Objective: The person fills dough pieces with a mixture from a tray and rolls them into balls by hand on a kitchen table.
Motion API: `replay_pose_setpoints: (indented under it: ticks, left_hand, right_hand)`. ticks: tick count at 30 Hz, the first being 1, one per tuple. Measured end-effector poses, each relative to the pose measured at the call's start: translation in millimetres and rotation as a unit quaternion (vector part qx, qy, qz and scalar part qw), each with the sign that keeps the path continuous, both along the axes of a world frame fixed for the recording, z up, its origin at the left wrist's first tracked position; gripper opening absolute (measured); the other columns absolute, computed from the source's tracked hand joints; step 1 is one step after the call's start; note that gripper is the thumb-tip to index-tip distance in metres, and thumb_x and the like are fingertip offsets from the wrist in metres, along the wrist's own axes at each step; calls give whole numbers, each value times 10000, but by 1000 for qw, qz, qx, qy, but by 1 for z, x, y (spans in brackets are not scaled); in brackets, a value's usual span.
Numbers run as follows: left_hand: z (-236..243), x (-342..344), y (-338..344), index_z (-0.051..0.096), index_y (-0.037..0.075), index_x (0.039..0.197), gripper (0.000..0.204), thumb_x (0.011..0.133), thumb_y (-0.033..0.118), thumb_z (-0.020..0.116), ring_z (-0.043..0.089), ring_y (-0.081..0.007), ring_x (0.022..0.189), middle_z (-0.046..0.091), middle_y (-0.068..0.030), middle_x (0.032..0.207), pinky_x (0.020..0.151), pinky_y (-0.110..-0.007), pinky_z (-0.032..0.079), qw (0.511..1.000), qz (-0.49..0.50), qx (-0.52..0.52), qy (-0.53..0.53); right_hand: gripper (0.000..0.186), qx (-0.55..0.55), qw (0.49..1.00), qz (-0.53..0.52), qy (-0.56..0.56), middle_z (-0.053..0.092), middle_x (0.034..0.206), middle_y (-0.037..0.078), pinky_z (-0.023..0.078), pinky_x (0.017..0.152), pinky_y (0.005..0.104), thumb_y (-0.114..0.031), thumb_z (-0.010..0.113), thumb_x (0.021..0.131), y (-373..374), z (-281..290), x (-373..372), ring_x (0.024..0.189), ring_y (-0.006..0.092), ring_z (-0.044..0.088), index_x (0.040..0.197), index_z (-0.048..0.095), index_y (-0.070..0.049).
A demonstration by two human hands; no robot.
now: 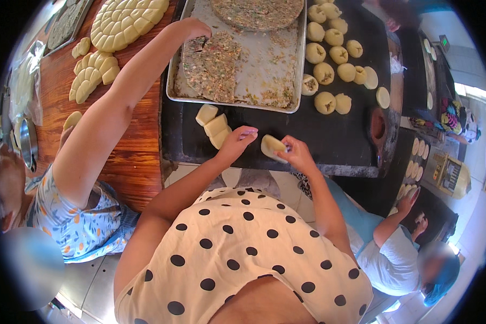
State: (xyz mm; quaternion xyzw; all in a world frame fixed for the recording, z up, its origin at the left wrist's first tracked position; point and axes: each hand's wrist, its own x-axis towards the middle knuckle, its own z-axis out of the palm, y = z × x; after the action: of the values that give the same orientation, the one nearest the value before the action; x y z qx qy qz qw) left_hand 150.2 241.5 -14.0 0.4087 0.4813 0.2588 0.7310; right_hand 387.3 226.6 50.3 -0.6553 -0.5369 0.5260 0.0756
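Observation:
My right hand [298, 156] grips a piece of dough [271, 147], a pale flattened round cupped at its edge, just above the near part of the black table. To its left, my left hand [238, 143] is apart from that dough, its fingertips drawn together; whether anything small is between them I cannot make out. Beside my left hand lie several joined pieces of cut dough [216, 131]. Beyond both hands stands a metal tray [233, 103] with a chopped, speckled filling [213, 67] on its left side and a round slab of the same filling [258, 12] at the back.
Several filled dough balls [324, 73] sit on the black table [340, 140] at the right. A co-worker's hand [191, 28] reaches into the tray from the left, over a wooden table [140, 135] with scored dough [125, 24]. Another person works at the lower right [389, 264].

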Motion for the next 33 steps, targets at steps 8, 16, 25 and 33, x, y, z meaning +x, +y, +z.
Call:
replay_pose_setpoints:
  ticks: [8, 16, 25, 33]
  left_hand:
    - [73, -4, 30, 458, 33, 1398, 768, 978, 646, 269, 481, -253, 1309, 514, -118, 1395, 1119, -453, 350, 861, 99, -272, -419]
    - [71, -44, 27, 555, 25, 1271, 399, 959, 269, 606, 621, -183, 1108, 638, -80, 1198, 971, -356, 491, 914, 150, -250, -281]
    - [63, -55, -2, 562, 3, 1264, 406, 946, 250, 610, 628, -190, 1088, 650, -86, 1172, 962, -348, 490, 906, 202, -269, -257]
    - [77, -56, 26, 591, 27, 1239, 404, 902, 234, 676, 640, -176, 1063, 654, -69, 1160, 944, -353, 514, 901, 207, -257, -282]
  right_hand:
    - [291, 93, 982, 47, 158, 658, 877, 40, 500, 738, 267, -215, 747, 849, 83, 72, -36, 801, 102, 612, 1030, 625, -23]
    - [340, 294, 950, -37, 97, 682, 987, 124, 506, 842, 365, -360, 593, 945, 261, -55, -100, 958, 260, 659, 1067, 631, -45]
    - [509, 185, 980, -65, 16, 676, 939, 125, 466, 774, 383, -533, 458, 968, 269, -80, -126, 893, 271, 643, 985, 632, -56]
    - [530, 261, 964, -31, 46, 589, 1225, 141, 460, 951, 375, -391, 670, 885, 225, -73, -65, 1127, 296, 580, 1271, 514, -62]
